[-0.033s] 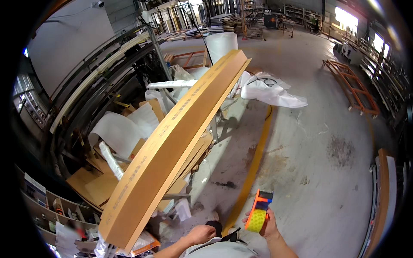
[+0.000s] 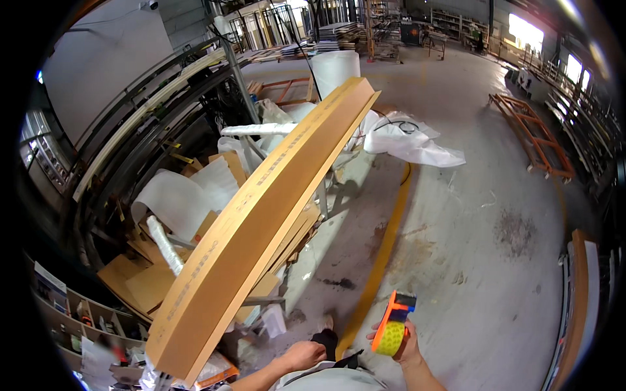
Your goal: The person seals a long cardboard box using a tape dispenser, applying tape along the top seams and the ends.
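My right hand grips an orange tape dispenser in front of my body, low in the view. A wide roll of yellow tape is on it, and its dark head points away from me. My left hand hangs close to my waist with the fingers curled in; nothing shows in it. To the left of both hands, a long cardboard-wrapped piece with faint print along its top lies raised off the floor on metal supports, running away from me. Neither hand touches it.
Flattened cardboard and white foam sheet lie left of the long piece. Past its far end are a white roll and crumpled plastic sheeting. An orange frame stands at right. A yellow line crosses the floor.
The tape dispenser and my right hand sit very slightly lower in the view. The scene has shifted a little; both hands keep the same pose.
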The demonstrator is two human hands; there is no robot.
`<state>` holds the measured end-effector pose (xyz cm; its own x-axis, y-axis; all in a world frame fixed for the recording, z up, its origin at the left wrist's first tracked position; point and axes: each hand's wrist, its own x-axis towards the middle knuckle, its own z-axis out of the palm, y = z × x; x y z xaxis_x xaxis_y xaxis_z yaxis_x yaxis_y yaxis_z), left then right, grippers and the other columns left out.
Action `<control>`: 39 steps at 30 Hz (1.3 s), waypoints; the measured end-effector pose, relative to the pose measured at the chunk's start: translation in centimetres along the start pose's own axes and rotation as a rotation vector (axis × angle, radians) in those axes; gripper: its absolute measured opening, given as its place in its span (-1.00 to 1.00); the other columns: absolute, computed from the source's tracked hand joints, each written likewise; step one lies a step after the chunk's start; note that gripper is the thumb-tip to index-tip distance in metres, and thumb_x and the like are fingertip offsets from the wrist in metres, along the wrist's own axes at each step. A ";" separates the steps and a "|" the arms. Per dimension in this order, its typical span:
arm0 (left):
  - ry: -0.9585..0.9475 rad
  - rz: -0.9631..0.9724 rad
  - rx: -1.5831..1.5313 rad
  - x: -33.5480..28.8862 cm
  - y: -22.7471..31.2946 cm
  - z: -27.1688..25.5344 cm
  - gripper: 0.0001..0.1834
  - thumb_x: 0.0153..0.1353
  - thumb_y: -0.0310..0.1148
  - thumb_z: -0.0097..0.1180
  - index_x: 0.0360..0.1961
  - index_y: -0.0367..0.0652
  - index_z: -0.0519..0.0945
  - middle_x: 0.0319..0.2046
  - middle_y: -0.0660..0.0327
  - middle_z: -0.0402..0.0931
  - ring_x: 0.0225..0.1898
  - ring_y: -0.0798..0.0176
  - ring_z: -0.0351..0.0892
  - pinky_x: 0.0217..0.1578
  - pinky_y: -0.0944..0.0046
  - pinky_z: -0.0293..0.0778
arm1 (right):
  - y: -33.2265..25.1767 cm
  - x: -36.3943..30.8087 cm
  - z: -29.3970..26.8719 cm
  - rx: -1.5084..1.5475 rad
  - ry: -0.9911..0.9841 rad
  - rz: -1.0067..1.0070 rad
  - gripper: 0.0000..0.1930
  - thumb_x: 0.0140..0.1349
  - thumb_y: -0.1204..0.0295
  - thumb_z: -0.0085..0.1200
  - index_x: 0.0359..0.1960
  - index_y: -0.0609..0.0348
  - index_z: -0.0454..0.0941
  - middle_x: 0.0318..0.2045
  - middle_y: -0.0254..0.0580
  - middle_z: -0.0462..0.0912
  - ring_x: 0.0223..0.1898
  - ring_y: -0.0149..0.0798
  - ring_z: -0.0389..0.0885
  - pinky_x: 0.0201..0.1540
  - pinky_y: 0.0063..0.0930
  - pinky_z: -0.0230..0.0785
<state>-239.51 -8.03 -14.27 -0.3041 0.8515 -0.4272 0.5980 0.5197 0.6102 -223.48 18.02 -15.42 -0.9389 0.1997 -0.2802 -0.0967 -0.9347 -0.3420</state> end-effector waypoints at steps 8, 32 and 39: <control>0.103 0.189 0.140 23.0 -1.2 -12.6 -0.72 0.24 -0.18 0.12 -0.41 -0.19 0.60 -0.39 -0.02 0.63 -0.30 -0.21 0.64 -0.31 -0.14 0.56 | -12.3 13.1 -4.2 -0.154 0.269 -0.032 -0.32 0.43 -0.03 -0.38 0.04 0.40 0.57 -0.13 0.22 0.71 -0.08 0.28 0.71 0.02 0.15 0.61; 0.959 -0.021 -0.030 61.3 -5.3 -57.0 -0.79 0.19 -0.44 0.18 -0.18 -0.32 0.63 -0.33 -0.08 0.61 -0.28 -0.11 0.64 -0.26 0.07 0.55 | -45.2 65.9 1.0 -0.130 0.114 0.143 -0.37 0.44 -0.07 -0.20 0.25 0.22 0.48 0.07 0.05 0.67 0.08 0.11 0.67 0.18 0.08 0.52; 0.907 -0.182 -0.026 69.0 -12.1 -71.4 -0.56 0.29 -0.30 0.14 0.11 -0.35 0.51 -0.10 -0.22 0.60 -0.05 -0.30 0.59 0.00 -0.06 0.52 | -47.4 83.8 10.4 -0.451 -0.061 0.074 -0.70 0.52 0.47 -0.14 0.19 0.22 0.49 0.05 -0.21 0.65 0.04 -0.28 0.66 0.20 -0.29 0.50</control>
<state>-320.62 49.40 -3.47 -0.8627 0.4792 0.1612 0.4702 0.6430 0.6046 -301.06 76.03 -13.32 -0.9569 0.1072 -0.2700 0.1119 -0.7216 -0.6832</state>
